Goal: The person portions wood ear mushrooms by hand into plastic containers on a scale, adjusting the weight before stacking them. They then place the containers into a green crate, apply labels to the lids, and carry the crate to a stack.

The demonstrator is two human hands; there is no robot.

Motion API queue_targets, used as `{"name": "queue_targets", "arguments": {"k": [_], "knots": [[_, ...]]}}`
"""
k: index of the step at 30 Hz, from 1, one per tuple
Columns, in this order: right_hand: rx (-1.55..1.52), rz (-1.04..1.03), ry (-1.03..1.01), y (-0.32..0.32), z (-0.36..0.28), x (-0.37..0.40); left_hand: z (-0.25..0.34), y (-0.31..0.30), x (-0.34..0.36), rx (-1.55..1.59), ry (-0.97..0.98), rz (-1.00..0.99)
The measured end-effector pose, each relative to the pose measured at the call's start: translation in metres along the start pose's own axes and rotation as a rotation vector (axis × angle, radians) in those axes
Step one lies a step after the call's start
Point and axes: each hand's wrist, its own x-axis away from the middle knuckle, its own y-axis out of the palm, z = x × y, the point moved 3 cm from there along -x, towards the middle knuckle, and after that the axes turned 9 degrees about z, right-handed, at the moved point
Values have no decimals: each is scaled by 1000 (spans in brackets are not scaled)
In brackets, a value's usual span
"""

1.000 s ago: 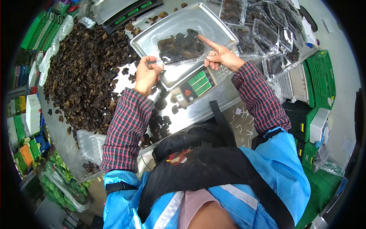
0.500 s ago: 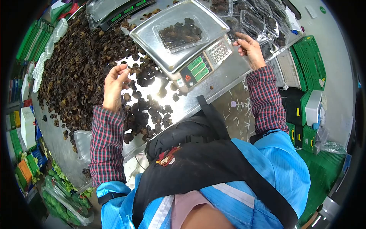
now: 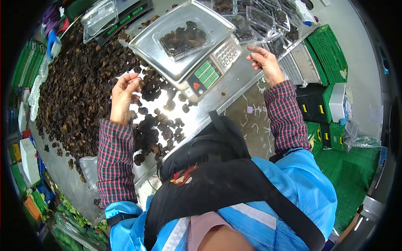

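**Left hand** (image 3: 123,94): hangs above the loose black fungus (image 3: 157,125) scattered on the counter (image 3: 234,90), just off the edge of the big heap (image 3: 79,92). Closes to a pinch at the fingertips (image 3: 135,78). Holds a piece or nothing; too small to tell.

**Right hand** (image 3: 264,62): hangs over the counter's right edge, just beside the keypad end of the scale (image 3: 209,62) and near the filled clear trays (image 3: 261,21). Curls half shut. Grips clear plastic or merely nears it; impossible to tell against the glare.

**Tray on the scale** (image 3: 182,38): clear, part filled with black fungus. Sits on the steel pan, beyond both hands and between them, well apart from the left and nearer the right. Touched by neither.

**Second scale** (image 3: 125,16): lies at the counter's far left end, partly covered by an empty clear tray (image 3: 98,14).

**Green crates** (image 3: 326,54): stand off the counter's right side, lower down.

**Hidden or unclear:**
- Scale display: glows green, unreadable.
- Filled clear trays: cut off at the top edge.
- Near counter edge: masked by the dark apron (image 3: 209,184) and the sleeves.
- Far left of the heap: lost in lens distortion.
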Motion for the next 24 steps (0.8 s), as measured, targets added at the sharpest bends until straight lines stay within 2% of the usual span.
{"name": "queue_targets", "arguments": {"k": [8,14,16,17,18,19,20,21,23,24], "knots": [[-4,-69,-60,-8,-14,-58,17,29,-25,-33,10,38],[71,-171,-157,6,-26,-119,16,55,-43,-70,-7,178],[181,-155,-268,26,-20,-139,16,71,-50,-129,17,265],[415,-163,-507,40,-19,-145,19,82,-50,-128,-19,296],[358,-251,-503,58,-17,-147,12,86,-56,-103,-105,262],[261,-274,-508,86,8,-154,-2,89,-65,-70,-109,285],[227,-419,-316,90,-29,-127,-15,90,-74,-67,-96,220],[371,-520,-489,118,-5,-140,-20,94,-81,-72,-87,163],[242,-235,-629,132,4,-134,-2,124,-69,-32,-75,348],[28,-276,-465,124,7,-135,2,135,-62,-29,-24,312]]}}
